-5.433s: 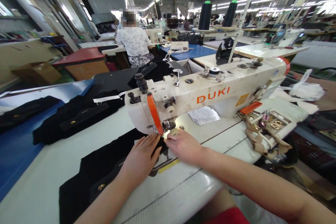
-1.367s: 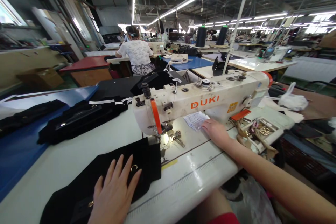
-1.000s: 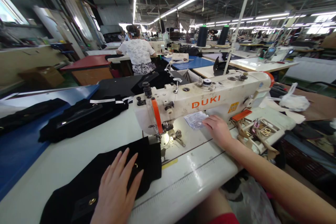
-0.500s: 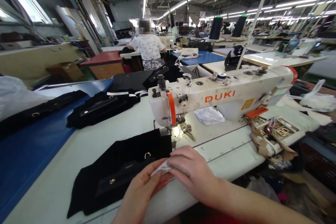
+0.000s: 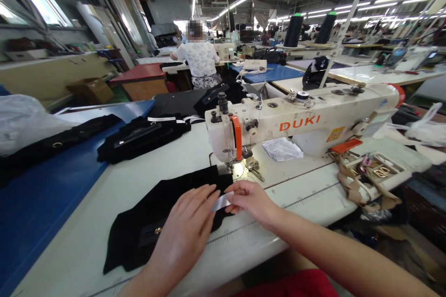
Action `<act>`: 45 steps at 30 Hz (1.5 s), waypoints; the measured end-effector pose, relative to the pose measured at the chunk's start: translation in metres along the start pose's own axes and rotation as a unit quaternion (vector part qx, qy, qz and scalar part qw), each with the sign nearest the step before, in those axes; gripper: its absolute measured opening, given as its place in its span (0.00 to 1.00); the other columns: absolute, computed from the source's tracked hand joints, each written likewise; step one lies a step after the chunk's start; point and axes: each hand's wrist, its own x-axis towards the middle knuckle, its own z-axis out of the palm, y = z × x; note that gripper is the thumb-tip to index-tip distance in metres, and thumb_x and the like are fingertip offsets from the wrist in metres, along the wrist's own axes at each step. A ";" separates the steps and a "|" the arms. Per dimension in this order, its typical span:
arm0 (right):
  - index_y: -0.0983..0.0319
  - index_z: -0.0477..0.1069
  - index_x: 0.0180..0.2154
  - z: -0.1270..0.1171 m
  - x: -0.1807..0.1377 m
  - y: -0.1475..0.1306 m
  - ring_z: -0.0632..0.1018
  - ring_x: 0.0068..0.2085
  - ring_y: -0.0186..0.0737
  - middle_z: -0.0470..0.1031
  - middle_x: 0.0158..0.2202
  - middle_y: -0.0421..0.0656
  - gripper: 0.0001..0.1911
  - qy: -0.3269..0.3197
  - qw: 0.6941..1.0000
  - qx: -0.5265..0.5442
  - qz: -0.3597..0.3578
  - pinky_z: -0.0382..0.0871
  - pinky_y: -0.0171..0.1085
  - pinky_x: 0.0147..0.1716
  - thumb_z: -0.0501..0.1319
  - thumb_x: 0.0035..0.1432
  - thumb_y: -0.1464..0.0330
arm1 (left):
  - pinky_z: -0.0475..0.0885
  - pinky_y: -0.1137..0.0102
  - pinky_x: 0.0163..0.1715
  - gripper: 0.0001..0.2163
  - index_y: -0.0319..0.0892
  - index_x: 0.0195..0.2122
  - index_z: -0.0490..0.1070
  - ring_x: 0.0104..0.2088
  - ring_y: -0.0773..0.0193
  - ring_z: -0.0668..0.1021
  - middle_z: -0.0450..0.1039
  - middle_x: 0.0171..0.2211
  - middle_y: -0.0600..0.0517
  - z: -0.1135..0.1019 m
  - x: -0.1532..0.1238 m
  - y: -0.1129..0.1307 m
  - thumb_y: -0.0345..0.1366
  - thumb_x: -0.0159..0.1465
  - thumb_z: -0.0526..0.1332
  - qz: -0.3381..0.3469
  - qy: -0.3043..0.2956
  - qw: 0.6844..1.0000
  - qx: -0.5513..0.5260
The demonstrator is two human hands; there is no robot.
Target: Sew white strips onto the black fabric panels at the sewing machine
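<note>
My right hand [image 5: 249, 202] pinches a small white fabric label [image 5: 222, 201] just in front of the sewing machine's needle area. Fingers stretched out, my left hand [image 5: 190, 222] lies flat over a black fabric panel [image 5: 139, 222], its fingertips at the label's left end; its thumb is hidden. The panel carries gold-coloured metal fittings, partly covered by that hand. Its upper right corner reaches the presser foot of the white sewing machine [image 5: 299, 123], marked DUKI. A stack of white labels [image 5: 282, 149] rests on the machine bed, under the arm.
Black fabric pieces [image 5: 144, 137] lie at the left, near a blue surface [image 5: 52, 204]. A tray [image 5: 400, 171] with metal rings and beige straps stands at the right. Further off, a person in a white top [image 5: 200, 62] sits at another table. A thin pole [image 5: 344, 28] rises behind the machine.
My left hand has moved from holding the label to lying flat over the black panel. My right hand has brought the label down towards the panel. The view has shifted slightly.
</note>
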 end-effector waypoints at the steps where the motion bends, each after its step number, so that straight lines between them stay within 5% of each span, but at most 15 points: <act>1: 0.64 0.72 0.34 0.002 0.001 0.000 0.80 0.28 0.35 0.76 0.25 0.38 0.17 -0.001 1.000 0.012 0.006 0.73 0.33 0.29 0.71 0.45 0.62 | 0.67 0.55 0.56 0.15 0.42 0.51 0.73 0.52 0.54 0.75 0.76 0.50 0.45 0.001 0.001 0.001 0.31 0.65 0.54 0.081 0.000 0.996 0.041; 4: 0.64 0.72 0.35 0.005 0.007 0.000 0.80 0.28 0.35 0.76 0.26 0.39 0.16 -0.003 1.000 0.023 0.017 0.73 0.32 0.28 0.70 0.46 0.63 | 0.70 0.58 0.54 0.14 0.38 0.47 0.74 0.46 0.59 0.78 0.79 0.43 0.45 0.004 0.008 0.000 0.27 0.67 0.51 0.195 0.007 0.977 0.085; 7: 0.65 0.72 0.37 0.002 0.011 -0.001 0.80 0.29 0.36 0.76 0.26 0.40 0.12 -0.009 0.999 -0.031 -0.005 0.73 0.33 0.29 0.66 0.53 0.64 | 0.72 0.59 0.53 0.13 0.39 0.46 0.74 0.45 0.61 0.78 0.78 0.42 0.46 0.006 0.016 -0.008 0.28 0.68 0.50 0.225 0.005 0.972 0.073; 10: 0.63 0.72 0.42 -0.005 0.006 -0.004 0.80 0.34 0.37 0.77 0.32 0.43 0.09 0.038 0.977 -0.178 -0.109 0.75 0.37 0.35 0.60 0.59 0.68 | 0.72 0.58 0.52 0.14 0.39 0.45 0.75 0.45 0.60 0.78 0.78 0.41 0.46 0.011 0.021 -0.022 0.27 0.68 0.50 0.219 0.001 0.973 0.071; 13: 0.63 0.71 0.47 -0.012 -0.012 -0.005 0.77 0.44 0.42 0.77 0.43 0.48 0.12 0.076 0.875 -0.386 -0.283 0.72 0.44 0.46 0.56 0.61 0.73 | 0.75 0.61 0.47 0.14 0.38 0.41 0.75 0.41 0.61 0.78 0.78 0.38 0.46 0.020 0.019 -0.035 0.28 0.68 0.48 0.170 -0.003 0.983 0.066; 17: 0.64 0.71 0.48 -0.017 -0.035 0.002 0.72 0.52 0.45 0.75 0.49 0.50 0.13 -0.051 0.703 -0.585 -0.400 0.66 0.44 0.55 0.54 0.64 0.73 | 0.76 0.67 0.42 0.14 0.39 0.40 0.75 0.39 0.63 0.78 0.77 0.37 0.47 0.030 0.014 -0.044 0.29 0.69 0.48 0.116 -0.016 0.993 0.028; 21: 0.66 0.71 0.49 -0.021 -0.032 0.006 0.71 0.53 0.45 0.74 0.51 0.50 0.13 -0.074 0.642 -0.657 -0.388 0.64 0.44 0.56 0.55 0.65 0.70 | 0.76 0.66 0.42 0.14 0.39 0.41 0.75 0.39 0.62 0.77 0.77 0.37 0.47 0.030 0.017 -0.046 0.29 0.68 0.49 0.097 -0.033 0.994 0.024; 29: 0.65 0.73 0.45 -0.027 -0.019 0.000 0.72 0.52 0.44 0.74 0.50 0.51 0.11 -0.077 0.610 -0.680 -0.399 0.64 0.44 0.55 0.53 0.66 0.73 | 0.75 0.63 0.44 0.13 0.38 0.43 0.75 0.41 0.59 0.76 0.76 0.38 0.46 0.029 0.032 -0.037 0.28 0.67 0.50 0.153 -0.042 0.985 0.069; 39: 0.67 0.72 0.46 -0.028 -0.020 0.003 0.70 0.53 0.45 0.73 0.50 0.50 0.11 -0.075 0.614 -0.678 -0.398 0.63 0.43 0.56 0.53 0.66 0.72 | 0.74 0.63 0.47 0.14 0.36 0.42 0.74 0.44 0.57 0.77 0.77 0.41 0.45 0.042 0.037 -0.023 0.21 0.63 0.50 0.163 -0.097 0.971 0.144; 45: 0.68 0.72 0.45 -0.029 -0.021 0.003 0.71 0.52 0.44 0.74 0.49 0.51 0.12 -0.070 0.617 -0.669 -0.407 0.63 0.43 0.55 0.53 0.66 0.73 | 0.74 0.64 0.46 0.15 0.35 0.43 0.74 0.44 0.58 0.78 0.78 0.42 0.44 0.042 0.035 -0.026 0.22 0.64 0.49 0.184 -0.074 0.969 0.146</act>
